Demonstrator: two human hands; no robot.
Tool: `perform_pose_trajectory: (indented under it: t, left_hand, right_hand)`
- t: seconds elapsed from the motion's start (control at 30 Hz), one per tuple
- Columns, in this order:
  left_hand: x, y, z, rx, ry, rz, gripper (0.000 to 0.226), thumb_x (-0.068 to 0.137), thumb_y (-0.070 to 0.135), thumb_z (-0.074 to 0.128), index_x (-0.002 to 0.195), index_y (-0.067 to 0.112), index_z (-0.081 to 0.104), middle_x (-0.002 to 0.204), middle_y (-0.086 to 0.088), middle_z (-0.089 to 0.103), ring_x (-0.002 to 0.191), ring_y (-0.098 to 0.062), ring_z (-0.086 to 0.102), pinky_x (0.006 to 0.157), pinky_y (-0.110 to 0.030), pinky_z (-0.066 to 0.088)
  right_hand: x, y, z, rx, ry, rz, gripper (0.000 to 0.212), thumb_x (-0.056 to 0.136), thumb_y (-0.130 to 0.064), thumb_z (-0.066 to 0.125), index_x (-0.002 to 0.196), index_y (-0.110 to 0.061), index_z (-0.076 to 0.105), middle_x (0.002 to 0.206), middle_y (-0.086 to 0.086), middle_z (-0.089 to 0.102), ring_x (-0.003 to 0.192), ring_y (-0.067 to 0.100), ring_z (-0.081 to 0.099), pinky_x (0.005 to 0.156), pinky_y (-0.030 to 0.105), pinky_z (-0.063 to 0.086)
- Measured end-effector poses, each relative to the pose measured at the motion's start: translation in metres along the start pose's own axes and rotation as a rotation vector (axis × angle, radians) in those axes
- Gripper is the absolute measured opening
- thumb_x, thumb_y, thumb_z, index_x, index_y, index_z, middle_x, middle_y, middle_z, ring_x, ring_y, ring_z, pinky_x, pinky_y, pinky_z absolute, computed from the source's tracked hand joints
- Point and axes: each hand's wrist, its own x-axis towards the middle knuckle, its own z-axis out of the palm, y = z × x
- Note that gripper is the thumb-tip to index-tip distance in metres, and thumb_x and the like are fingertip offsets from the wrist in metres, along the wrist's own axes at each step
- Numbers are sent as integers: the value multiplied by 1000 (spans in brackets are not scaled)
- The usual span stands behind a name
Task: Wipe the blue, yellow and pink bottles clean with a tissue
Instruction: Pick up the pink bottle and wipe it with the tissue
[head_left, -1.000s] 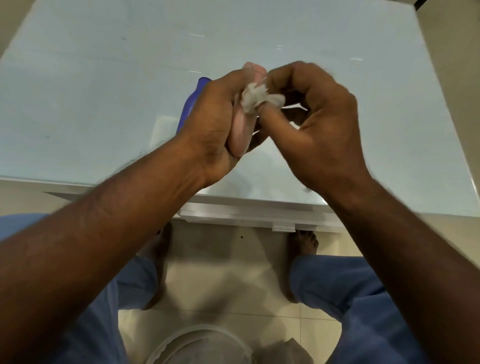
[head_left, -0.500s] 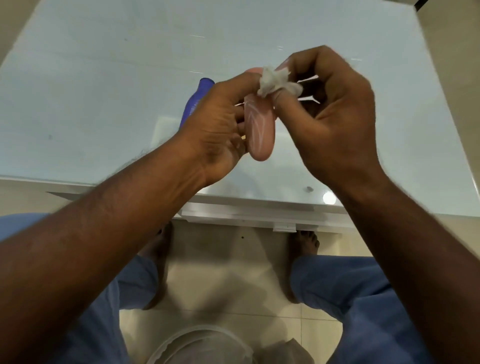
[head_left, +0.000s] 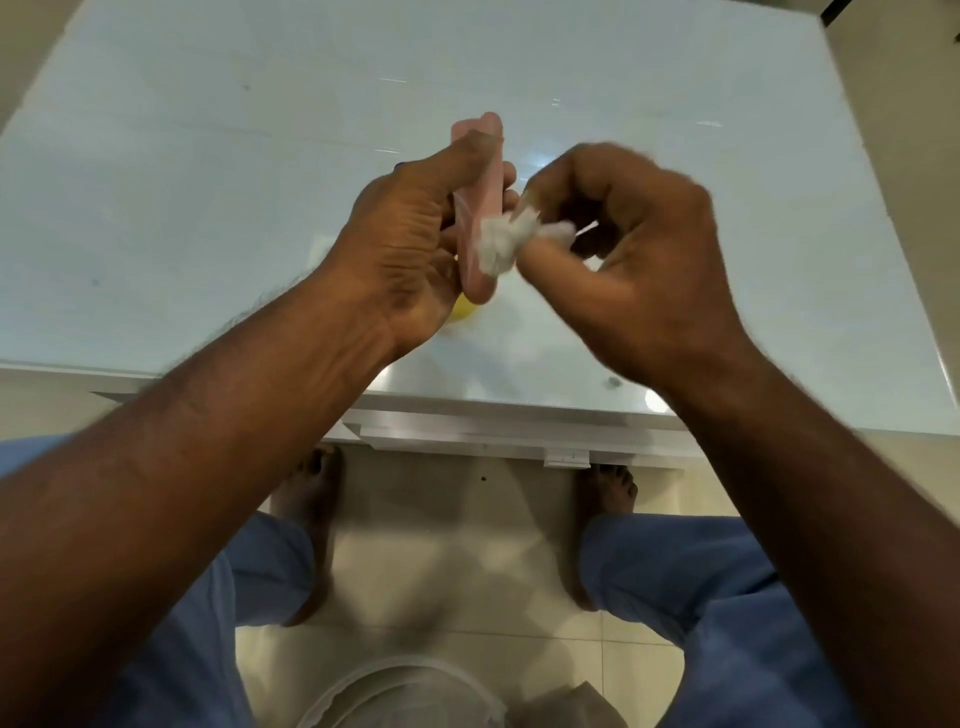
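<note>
1 pink bottle, 1 yellow bottle, 1 tissue, 2 hands

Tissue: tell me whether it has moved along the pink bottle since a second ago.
Yes. The tissue has slid from the pink bottle's far tip toward its near end.

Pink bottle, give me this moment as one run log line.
step: wiping pink bottle | left hand: grips bottle | right hand: pinches tissue against bottle | yellow bottle: on table, mostly hidden
</note>
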Motion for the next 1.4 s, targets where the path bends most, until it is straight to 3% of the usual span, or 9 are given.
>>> perform_pose_trajectory:
  t: [0.1, 0.23, 0.33, 0.5, 0.63, 0.77, 1.03, 1.23, 1.4]
  left_hand:
    - [-3, -4, 3, 35, -23, 22, 29, 93, 23, 76, 116, 8, 72, 118, -11, 77, 105, -24, 75, 94, -42, 62]
    - [-4, -7, 4, 8, -46, 29, 22, 95, 22, 75, 109, 5, 72, 108, -9, 76, 106, -25, 73, 96, -39, 59]
    - [0, -5, 0, -33, 0, 35, 20, 90, 23, 80, 97, 7, 70, 88, -1, 71, 89, -19, 73, 83, -36, 58]
    - [2, 1, -4, -66, 100, 94, 36, 88, 29, 82, 112, 4, 72, 102, -4, 76, 100, -20, 75, 92, -41, 61]
    - [0, 6, 1, -106, 97, 68, 30, 90, 28, 79, 108, 6, 71, 90, -4, 75, 77, -16, 75, 69, -32, 61]
    - [-5, 0, 4, 21, 23, 59, 30, 90, 28, 79, 113, 8, 74, 116, -8, 78, 107, -25, 76, 85, -39, 64]
    - [-7, 0, 1, -12, 29, 57, 24, 92, 28, 76, 101, 5, 73, 93, -5, 76, 92, -19, 76, 82, -38, 62]
    - [-1, 2, -1, -40, 95, 113, 32, 91, 29, 79, 113, 7, 72, 93, -3, 77, 87, -17, 76, 77, -36, 61]
    - [-5, 1, 2, 1, 53, 97, 31, 89, 28, 80, 112, 9, 73, 108, -6, 78, 102, -24, 76, 80, -38, 63]
  right_hand:
    - [8, 4, -5, 35, 168, 34, 11, 96, -7, 69, 103, 1, 71, 99, 8, 73, 87, 14, 70, 70, 18, 57]
    - [3, 3, 2, 20, 64, -2, 10, 94, -6, 74, 102, 0, 72, 100, 5, 73, 88, 9, 71, 72, 12, 55]
    - [-1, 1, 4, 3, -19, -58, 5, 89, -6, 76, 93, -4, 74, 95, 8, 73, 88, 19, 72, 71, 28, 61]
    - [-6, 0, 8, -100, -246, -75, 7, 82, -13, 75, 87, -14, 78, 86, 1, 71, 80, 18, 68, 70, 44, 61]
    - [-4, -2, 6, -30, -39, -87, 4, 82, -5, 72, 85, -7, 74, 85, 5, 71, 79, 19, 67, 65, 28, 54]
    - [7, 0, 1, 21, 218, -38, 7, 92, -5, 68, 99, -6, 69, 98, 5, 70, 88, 10, 68, 73, 13, 53]
    - [0, -1, 5, 46, -3, -53, 6, 88, -4, 76, 94, -5, 75, 94, 4, 74, 87, 13, 72, 73, 12, 55]
    - [-1, 2, 2, -93, -209, -72, 7, 82, -10, 74, 87, -13, 79, 87, 2, 74, 81, 20, 71, 70, 44, 62]
    - [5, 1, -3, 8, 106, -50, 9, 90, -4, 69, 98, -5, 74, 97, 7, 75, 87, 16, 74, 71, 20, 60]
